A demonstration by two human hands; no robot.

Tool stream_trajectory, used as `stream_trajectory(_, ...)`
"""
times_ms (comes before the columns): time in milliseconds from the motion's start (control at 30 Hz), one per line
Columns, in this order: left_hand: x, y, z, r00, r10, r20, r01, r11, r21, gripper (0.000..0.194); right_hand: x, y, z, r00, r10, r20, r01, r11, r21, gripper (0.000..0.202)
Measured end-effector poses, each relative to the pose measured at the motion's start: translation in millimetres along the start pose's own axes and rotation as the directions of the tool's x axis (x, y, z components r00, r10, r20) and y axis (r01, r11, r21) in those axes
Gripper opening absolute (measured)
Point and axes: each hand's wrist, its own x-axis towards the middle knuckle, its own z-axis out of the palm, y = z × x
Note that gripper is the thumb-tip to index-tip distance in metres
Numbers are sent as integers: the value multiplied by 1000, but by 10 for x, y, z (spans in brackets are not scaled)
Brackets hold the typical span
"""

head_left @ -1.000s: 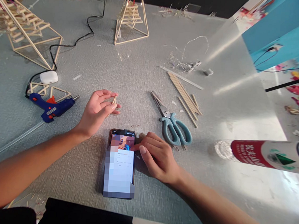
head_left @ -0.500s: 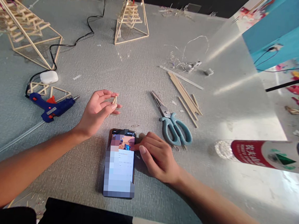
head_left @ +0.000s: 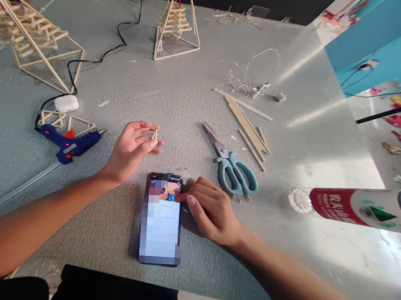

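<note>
Between the thumb and fingers of my left hand (head_left: 130, 150) is a small wooden piece (head_left: 155, 134), above the phone. The phone (head_left: 161, 233) lies on the grey table with its screen lit, partly pixelated. My right hand (head_left: 213, 209) rests at the phone's right edge, its index finger touching the upper right of the screen and the other fingers curled, holding nothing. Scissors (head_left: 237, 172) with blue-grey handles lie beyond my right hand. Several thin wooden sticks (head_left: 247, 125) are beside them. At the left, a blue glue gun (head_left: 73, 146) lies by small wooden frames (head_left: 81, 124).
A white case (head_left: 66, 103) sits near the black cable (head_left: 102, 55). Two stick pyramids stand farther back, one at the left (head_left: 39, 61) and one at the centre (head_left: 177, 56). Wire lights (head_left: 258, 89) lie beyond the sticks. A bottle (head_left: 353, 207) is at the right.
</note>
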Motion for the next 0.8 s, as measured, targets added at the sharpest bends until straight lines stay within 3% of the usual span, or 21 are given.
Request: stream_trajectory(800,2,-10,5,1000,3,13,-3,1000,18,39,8,2,-3,1000,-13,-4,12,1000,-20,28)
